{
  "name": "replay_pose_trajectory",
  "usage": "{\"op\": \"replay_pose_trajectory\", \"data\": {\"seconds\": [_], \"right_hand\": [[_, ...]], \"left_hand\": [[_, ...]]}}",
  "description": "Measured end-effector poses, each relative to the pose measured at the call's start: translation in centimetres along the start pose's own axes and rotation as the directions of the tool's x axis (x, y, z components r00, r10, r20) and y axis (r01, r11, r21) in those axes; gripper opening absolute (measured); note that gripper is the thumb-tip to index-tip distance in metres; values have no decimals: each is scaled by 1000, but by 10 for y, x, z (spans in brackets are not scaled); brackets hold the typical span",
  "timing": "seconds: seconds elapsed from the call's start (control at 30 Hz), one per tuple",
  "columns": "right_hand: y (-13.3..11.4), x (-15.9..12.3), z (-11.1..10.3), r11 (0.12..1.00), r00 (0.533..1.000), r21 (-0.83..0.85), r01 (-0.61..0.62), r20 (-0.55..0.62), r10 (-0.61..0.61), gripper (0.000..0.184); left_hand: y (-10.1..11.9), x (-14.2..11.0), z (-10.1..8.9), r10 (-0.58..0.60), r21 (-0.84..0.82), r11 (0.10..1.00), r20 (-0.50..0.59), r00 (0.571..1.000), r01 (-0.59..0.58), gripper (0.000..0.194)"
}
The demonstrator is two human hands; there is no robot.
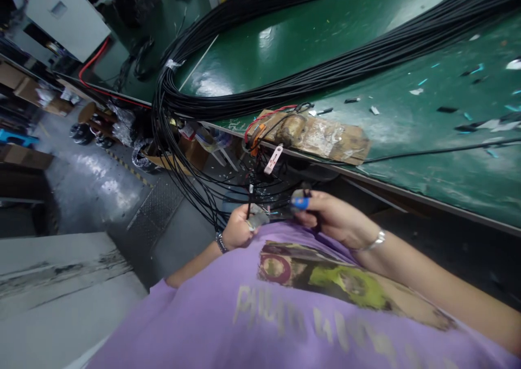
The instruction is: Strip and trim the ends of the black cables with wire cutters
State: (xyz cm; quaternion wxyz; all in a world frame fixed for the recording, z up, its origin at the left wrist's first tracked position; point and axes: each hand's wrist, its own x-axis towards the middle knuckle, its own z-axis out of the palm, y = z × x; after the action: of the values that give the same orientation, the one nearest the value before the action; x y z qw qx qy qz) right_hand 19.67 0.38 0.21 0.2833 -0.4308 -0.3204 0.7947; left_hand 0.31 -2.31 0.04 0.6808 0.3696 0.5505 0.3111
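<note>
Beside the tabletop (301, 43), my left grip (237, 228) pinches a cable (249, 198), my right grip (328, 212) a blurred dark piece (316, 226), work seemingly unfinished.

Nothing readable: shirt lettering (302, 321), tag print (273, 160) blurred

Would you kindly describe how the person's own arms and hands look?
The left hand has a dark bracelet at its wrist; the right hand has a silver-coloured bracelet and a blue wrap around a finger or thumb. A short purple sleeve shows on the left; both forearms are bare.
</note>
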Motion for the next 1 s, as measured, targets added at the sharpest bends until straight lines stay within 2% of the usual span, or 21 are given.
{"op": "replay_pose_trajectory", "data": {"seconds": [0.07, 0.13, 0.3, 0.43, 0.53, 0.6, 0.63, 0.7, 0.77, 0.8, 0.9, 0.93, 1.0], "right_hand": [[-5, -1, -6, 998, 995, 27, 65, -76, -63, 40], [-7, -1, -6, 997, 992, -35, 70, -106, -74, 41], [2, 0, 15, 967, 1000, -253, 6, 3, -5, 44], [9, 4, 23, 960, 997, -277, -34, 51, 50, 44], [11, 6, 24, 943, 992, -330, 46, 123, -5, 36], [10, 6, 24, 852, 983, -496, 167, 147, -107, 22], [9, 5, 24, 754, 976, -619, 219, 136, -171, 15], [7, 2, 26, 478, 942, -842, 251, 99, -319, 6], [6, -1, 26, 248, 890, -935, 253, 124, -440, 9], [6, -2, 27, 189, 868, -939, 287, 172, -465, 10], [7, -3, 24, 150, 833, -889, 433, 331, -443, 13], [7, -2, 22, 158, 831, -878, 453, 352, -431, 13], [7, 0, 19, 190, 841, -881, 433, 319, -436, 13]], "left_hand": [[-4, -1, -4, -15, -33, 999, -42, 999, 13, 45], [-6, -2, -6, -32, -41, 999, -50, 998, 30, 47], [0, -4, 0, -45, -63, 997, -33, 998, 43, 48], [5, -5, 4, -49, -52, 998, -44, 998, 47, 48], [6, -5, 5, -47, -33, 998, -39, 998, 45, 47], [6, -5, 5, -56, -20, 998, -32, 998, 56, 46], [6, -5, 5, -66, -11, 998, -28, 997, 65, 47], [5, -4, 5, -79, 4, 997, -19, 997, 79, 47], [5, -3, 5, -74, 13, 997, -7, 997, 74, 46], [5, -3, 5, -66, 15, 998, -1, 998, 66, 45], [4, -3, 4, -46, 13, 999, 3, 999, 46, 41], [3, -3, 4, -45, 10, 999, 2, 999, 45, 40], [3, -3, 3, -46, 5, 999, -4, 999, 46, 39]]}}
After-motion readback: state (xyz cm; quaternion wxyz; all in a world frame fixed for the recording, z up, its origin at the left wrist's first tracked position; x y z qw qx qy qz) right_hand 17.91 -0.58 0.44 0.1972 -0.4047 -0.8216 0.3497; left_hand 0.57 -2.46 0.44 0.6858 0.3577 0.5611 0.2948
